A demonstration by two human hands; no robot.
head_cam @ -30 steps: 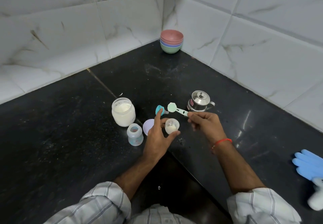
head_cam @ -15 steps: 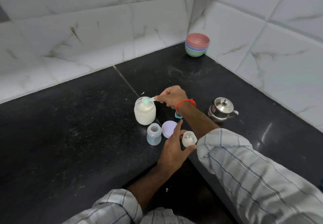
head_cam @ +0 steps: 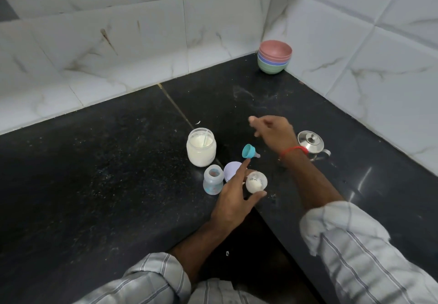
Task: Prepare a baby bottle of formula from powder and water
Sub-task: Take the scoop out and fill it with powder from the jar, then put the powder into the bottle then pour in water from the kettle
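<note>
An open glass jar of white formula powder (head_cam: 201, 148) stands on the black counter (head_cam: 106, 173), and a pale scoop (head_cam: 204, 140) rests inside it. In front of it is a small clear baby bottle (head_cam: 212, 182) without its top. My left hand (head_cam: 233, 197) holds a small cup of powder (head_cam: 256, 181) between thumb and fingers, with the index finger stretched out. My right hand (head_cam: 272, 133) hovers empty and blurred above the counter, fingers loosely bent. A teal bottle ring with its teat (head_cam: 249, 151) lies on its side between my hands.
A lilac lid (head_cam: 231, 168) lies flat beside the bottle. A small steel pot with a lid (head_cam: 311, 143) stands behind my right wrist. Stacked coloured bowls (head_cam: 274, 57) sit in the tiled corner. The counter's inner edge runs just below my left hand.
My right hand carried the scoop from over the small cup to the jar, left it inside, and has drawn back to the right empty. My left hand stayed on the small cup.
</note>
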